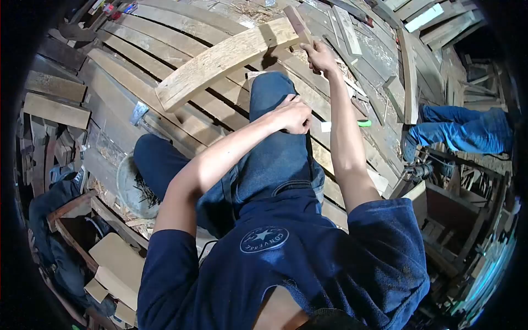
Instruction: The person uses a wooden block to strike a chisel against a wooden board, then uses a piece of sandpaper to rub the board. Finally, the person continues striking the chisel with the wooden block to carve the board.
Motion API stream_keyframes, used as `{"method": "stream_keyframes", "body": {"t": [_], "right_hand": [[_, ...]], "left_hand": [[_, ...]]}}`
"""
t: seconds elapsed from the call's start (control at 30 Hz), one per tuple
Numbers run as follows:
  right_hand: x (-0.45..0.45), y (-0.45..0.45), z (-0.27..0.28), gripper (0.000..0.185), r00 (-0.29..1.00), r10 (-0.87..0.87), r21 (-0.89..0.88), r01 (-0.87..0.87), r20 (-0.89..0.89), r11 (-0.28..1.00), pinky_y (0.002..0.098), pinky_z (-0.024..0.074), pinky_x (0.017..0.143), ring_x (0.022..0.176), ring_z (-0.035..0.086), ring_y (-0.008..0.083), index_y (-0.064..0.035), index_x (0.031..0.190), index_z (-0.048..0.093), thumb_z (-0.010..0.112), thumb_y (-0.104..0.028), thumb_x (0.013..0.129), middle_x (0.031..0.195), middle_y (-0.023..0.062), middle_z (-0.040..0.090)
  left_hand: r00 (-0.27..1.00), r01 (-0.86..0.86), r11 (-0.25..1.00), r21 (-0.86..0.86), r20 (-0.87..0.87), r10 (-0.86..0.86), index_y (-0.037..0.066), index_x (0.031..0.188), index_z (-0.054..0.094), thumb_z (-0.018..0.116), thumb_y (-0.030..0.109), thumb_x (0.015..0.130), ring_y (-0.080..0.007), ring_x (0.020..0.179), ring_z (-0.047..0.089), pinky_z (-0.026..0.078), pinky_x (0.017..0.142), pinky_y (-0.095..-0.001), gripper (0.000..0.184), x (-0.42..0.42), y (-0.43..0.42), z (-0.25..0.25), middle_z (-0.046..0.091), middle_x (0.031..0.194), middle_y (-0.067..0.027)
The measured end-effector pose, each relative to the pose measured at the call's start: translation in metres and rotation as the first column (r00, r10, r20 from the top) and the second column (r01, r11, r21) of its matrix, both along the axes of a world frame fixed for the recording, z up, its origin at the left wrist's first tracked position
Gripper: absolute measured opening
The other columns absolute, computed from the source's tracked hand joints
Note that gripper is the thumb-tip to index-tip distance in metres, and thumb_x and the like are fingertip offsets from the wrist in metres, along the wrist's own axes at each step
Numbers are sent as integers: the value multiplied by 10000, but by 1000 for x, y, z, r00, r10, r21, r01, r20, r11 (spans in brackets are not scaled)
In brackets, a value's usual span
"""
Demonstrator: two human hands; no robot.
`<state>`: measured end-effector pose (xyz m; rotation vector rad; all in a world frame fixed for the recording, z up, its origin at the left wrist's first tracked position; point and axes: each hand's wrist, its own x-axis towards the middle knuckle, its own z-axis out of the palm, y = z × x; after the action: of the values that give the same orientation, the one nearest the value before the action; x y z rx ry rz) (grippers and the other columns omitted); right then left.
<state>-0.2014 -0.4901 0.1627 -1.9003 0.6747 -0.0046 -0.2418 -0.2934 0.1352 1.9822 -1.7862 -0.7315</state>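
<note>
- A dark-blue shirt (335, 253) is filling the nearest view.
- The right hand's (320, 58) fingers are gripping a wooden block (297, 23).
- The left hand's (293, 114) fingers are curling on the knee (273, 85), any contents hidden.
- Beyond them, curved timber (225, 58) is lying, seemingly shaped, no fastening showing.
- Slatted floor (159, 50) is spreading around; another person's legs (459, 132) are showing rightward.

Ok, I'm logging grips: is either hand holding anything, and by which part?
The right hand seems to hold the block by its near end. Whether the left hand, closed on the leg, holds anything cannot be told.
</note>
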Motion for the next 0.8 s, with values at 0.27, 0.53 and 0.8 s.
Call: {"method": "stream_keyframes", "body": {"t": [0.27, 0.53, 0.8], "right_hand": [[1, 2, 0, 398, 1000, 3, 16, -3, -12, 1000, 285, 365, 361, 469, 525, 114, -9, 1071, 617, 624, -393, 963, 639, 18, 514], [1, 5, 1, 310, 1000, 15, 26, -15, 16, 1000, 281, 307, 353, 430, 440, 94, -59, 1015, 535, 618, -356, 978, 602, -16, 457], [0, 8, 0, 295, 999, -7, 75, 5, 31, 997, 280, 309, 352, 419, 432, 96, -73, 1020, 544, 613, -357, 978, 597, -16, 456]], "left_hand": [[995, -31, 994, -107, -102, 20, 125, 804, 748, 734, 208, 738, -276, 1079, 582, 336, 1035, -448, 107, 3, 5, -2, 678, 925, -50], [973, -209, 929, -305, -157, 167, 58, 844, 717, 700, 136, 844, -303, 971, 646, 474, 902, -431, 80, 17, 13, -11, 674, 935, -113], [996, -89, 955, -281, -35, 83, 193, 1435, 496, 558, 452, 983, -339, 1479, 273, 172, 1218, -537, 525, 30, 65, -20, 375, 1558, -136]]}}
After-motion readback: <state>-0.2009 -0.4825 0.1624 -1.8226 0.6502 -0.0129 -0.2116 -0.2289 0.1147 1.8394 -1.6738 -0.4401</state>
